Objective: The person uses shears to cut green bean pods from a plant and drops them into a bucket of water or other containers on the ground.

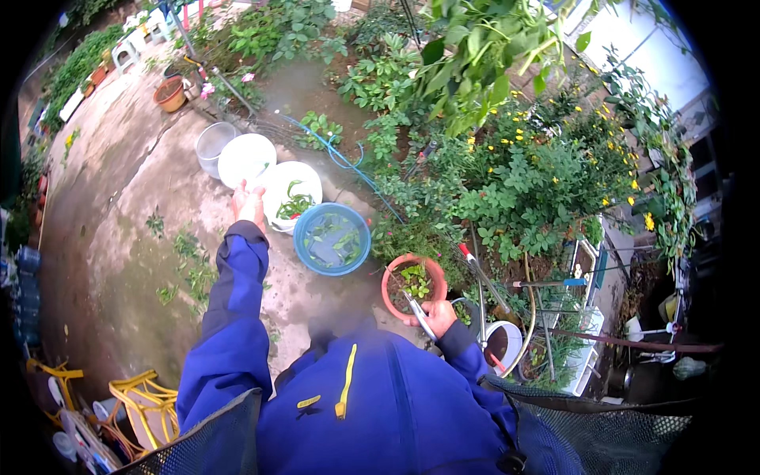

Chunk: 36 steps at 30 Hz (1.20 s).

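Observation:
My left hand (249, 205) reaches out at the near rim of a white bucket (246, 157), with its fingers apart; whether it touches the rim I cannot tell. Beside it stands a second white bucket (316, 181) holding green peppers (295, 206) and something red. Next to that is a blue basin (332, 268) of water with green leaves or pods floating in it. My right hand (437, 319) grips a pair of metal shears (420, 314), whose tips point over a terracotta-coloured pot (440, 279) with a small leafy plant.
A clear plastic bucket (211, 142) stands behind the white ones. A blue hose (356, 169) runs along the garden bed. Cut leaves (199, 276) lie on the concrete at left. Leafy vines (475, 59) hang overhead. Metal poles and a white bucket (515, 344) stand at right, a yellow-framed chair (145, 409) lower left.

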{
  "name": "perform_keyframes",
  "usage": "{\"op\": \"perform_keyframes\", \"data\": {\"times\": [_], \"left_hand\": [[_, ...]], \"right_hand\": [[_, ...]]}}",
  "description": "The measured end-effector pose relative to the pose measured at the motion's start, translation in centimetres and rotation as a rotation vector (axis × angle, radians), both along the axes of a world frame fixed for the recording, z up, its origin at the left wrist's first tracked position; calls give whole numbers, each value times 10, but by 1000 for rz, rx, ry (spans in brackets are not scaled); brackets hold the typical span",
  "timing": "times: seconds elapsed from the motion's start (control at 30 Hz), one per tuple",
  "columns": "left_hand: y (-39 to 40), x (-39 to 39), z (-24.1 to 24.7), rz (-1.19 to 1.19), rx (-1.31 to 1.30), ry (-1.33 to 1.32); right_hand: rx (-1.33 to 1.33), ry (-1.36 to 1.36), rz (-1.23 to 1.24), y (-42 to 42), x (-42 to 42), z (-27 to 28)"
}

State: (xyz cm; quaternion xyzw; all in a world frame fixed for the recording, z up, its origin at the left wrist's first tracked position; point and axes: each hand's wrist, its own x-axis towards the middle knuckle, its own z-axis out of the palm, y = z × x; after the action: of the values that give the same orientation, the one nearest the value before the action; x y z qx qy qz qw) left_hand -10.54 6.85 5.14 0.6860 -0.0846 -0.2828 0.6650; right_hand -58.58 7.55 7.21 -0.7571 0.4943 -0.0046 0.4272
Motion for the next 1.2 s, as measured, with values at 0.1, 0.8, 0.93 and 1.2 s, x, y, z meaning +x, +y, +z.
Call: {"op": "perform_keyframes", "data": {"times": [0.1,0.8,0.93,1.2], "left_hand": [[-21,-53,32,-269,-32,48],[-168,-232,99,-957,-536,677],[-166,-236,77,-893,-371,654],[-180,-262,66,-886,-366,712]], "right_hand": [[93,-218,-237,7,-17,3],[10,-332,-369,-3,-52,29],[-169,-342,-302,-5,-62,19],[-97,-456,-299,-13,-77,-6]]}}
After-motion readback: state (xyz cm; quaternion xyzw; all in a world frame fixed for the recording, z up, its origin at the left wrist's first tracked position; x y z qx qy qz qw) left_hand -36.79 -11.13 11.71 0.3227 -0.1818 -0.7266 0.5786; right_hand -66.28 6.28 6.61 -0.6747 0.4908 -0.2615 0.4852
